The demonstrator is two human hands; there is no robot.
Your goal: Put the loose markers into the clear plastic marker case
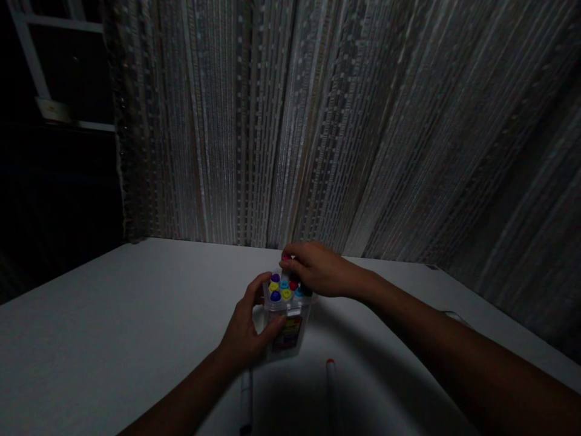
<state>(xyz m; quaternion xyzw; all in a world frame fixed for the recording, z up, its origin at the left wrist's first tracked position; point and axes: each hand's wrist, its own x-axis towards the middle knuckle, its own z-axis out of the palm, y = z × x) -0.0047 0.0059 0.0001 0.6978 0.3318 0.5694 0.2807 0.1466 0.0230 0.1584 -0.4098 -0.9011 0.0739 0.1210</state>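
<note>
A clear plastic box stands upright on the white table, with several markers in it, their coloured ends up: purple, yellow, blue, light blue and red. My left hand wraps round its left side, thumb across the front near a printed label. Over the back of the box, my right hand pinches a marker with a pink end, its white body partly down among the others. How deep it sits is hidden. The right hand covers part of the box's right side.
On the white table, a white marker with a dark end and another with an orange-red end lie near the front. A flat object is partly behind my right forearm. A striped curtain hangs behind the table.
</note>
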